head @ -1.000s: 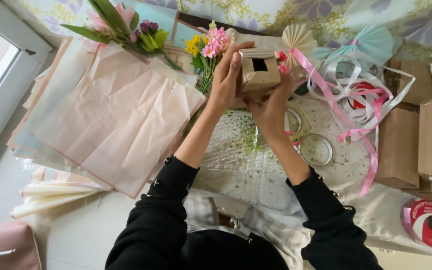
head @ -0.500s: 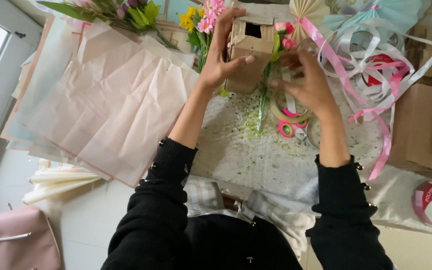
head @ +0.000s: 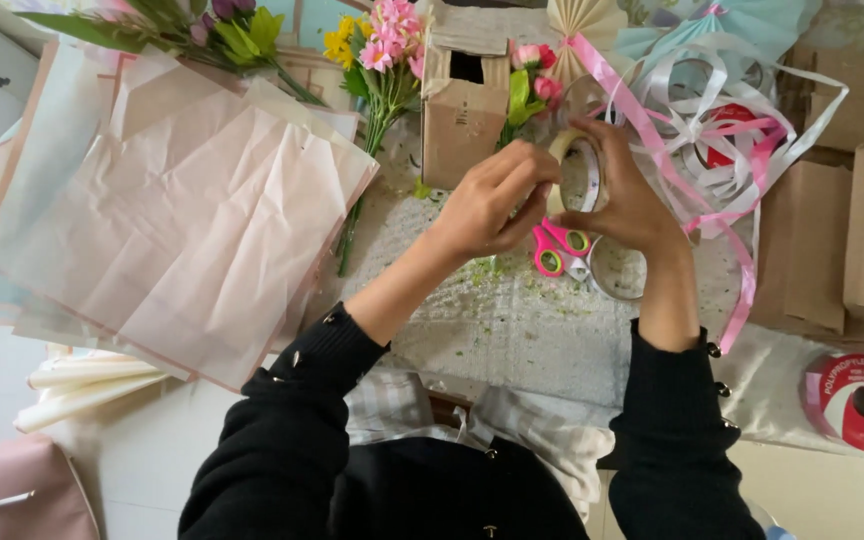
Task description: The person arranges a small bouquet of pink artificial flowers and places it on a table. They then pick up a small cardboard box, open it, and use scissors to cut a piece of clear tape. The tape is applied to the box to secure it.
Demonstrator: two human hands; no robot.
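My right hand [head: 624,192] holds a roll of clear tape [head: 580,172] upright above the table. My left hand [head: 497,200] pinches the near edge of the same roll with thumb and fingers. Just beyond the hands stands a small brown cardboard box [head: 464,112] with a dark square hole near its top. Pink and yellow flowers [head: 380,52] lie left of the box, small pink roses [head: 532,72] right of it. Pink-handled scissors [head: 556,250] lie under my hands on a speckled cloth [head: 512,320].
A stack of pale pink paper sheets [head: 182,220] fills the left side. Tangled pink and white ribbon [head: 712,130] lies at the right, with brown paper bags [head: 852,230] beyond it. A red ribbon spool [head: 857,400] sits at the lower right, a pink bag [head: 12,490] at the lower left.
Both hands have come off the cardboard box and drawn back toward me. They now hold the tape roll, which was lying on the table by the scissors.
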